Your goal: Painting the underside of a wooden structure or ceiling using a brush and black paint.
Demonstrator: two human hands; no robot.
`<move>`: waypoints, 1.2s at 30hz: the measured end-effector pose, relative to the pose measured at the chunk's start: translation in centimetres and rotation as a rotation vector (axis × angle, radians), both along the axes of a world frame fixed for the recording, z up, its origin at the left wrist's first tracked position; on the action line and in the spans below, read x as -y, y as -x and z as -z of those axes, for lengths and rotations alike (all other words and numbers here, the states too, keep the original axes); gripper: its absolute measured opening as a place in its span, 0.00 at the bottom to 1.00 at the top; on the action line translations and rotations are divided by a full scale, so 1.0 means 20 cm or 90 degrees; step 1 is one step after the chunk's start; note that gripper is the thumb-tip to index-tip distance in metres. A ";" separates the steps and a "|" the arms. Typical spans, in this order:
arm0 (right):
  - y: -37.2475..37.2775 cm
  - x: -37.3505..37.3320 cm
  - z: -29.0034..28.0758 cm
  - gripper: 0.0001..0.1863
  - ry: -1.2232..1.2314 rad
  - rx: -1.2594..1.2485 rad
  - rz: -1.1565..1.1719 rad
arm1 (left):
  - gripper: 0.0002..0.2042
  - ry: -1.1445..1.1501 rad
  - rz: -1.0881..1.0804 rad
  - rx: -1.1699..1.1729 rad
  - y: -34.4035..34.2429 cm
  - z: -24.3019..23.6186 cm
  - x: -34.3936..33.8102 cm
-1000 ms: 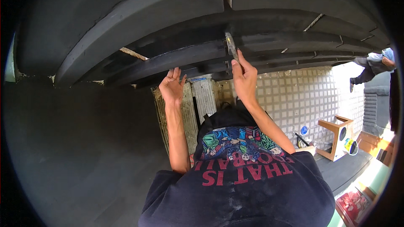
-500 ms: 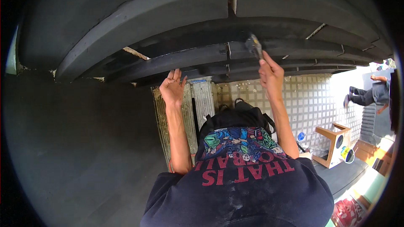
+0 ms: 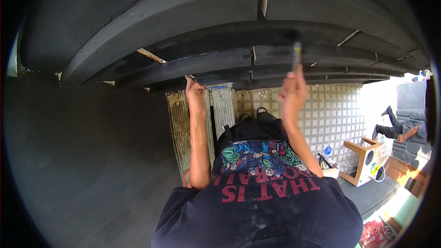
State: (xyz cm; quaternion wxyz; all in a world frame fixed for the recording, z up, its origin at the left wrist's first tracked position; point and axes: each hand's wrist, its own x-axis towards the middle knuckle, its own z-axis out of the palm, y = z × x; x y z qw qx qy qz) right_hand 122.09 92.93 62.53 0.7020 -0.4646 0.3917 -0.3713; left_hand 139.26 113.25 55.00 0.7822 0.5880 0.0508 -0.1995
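Note:
Long dark grey-black slats (image 3: 202, 62) run across in front of me, with narrow gaps and pale chipped edges between some pieces. My right hand (image 3: 294, 93) is closed round the handle of a paintbrush (image 3: 297, 51). The brush is raised against the dark surface behind the middle slats; its bristle end is smeared by motion. My left hand (image 3: 195, 93) is at the lower edge of a slat to the left, fingers bent, with one fingertip over the edge.
Worn ribbed planks (image 3: 223, 108) stand below my left hand. A pale tiled floor (image 3: 330, 110) stretches right, with a wooden stool (image 3: 363, 160) and a white tub (image 3: 378, 172) beside it. A co-worker (image 3: 397, 131) is at the far right. A dark panel (image 3: 92, 147) fills the left.
My right hand and the paintbrush have moved slightly right. My left hand has shifted a little right and its spread fingers have curled in. The co-worker's legs and arm have changed position.

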 end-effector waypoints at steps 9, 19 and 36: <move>-0.33 -0.37 0.16 0.30 0.098 0.052 -0.217 | 0.44 0.000 0.033 -0.014 0.01 -0.03 -0.01; -0.17 -0.15 0.07 0.31 -0.073 0.033 -0.413 | 0.44 0.010 0.046 -0.012 -0.01 -0.06 -0.03; -0.05 -0.05 0.03 0.26 -0.047 0.020 -0.061 | 0.40 -0.094 0.015 0.008 0.00 -0.06 -0.03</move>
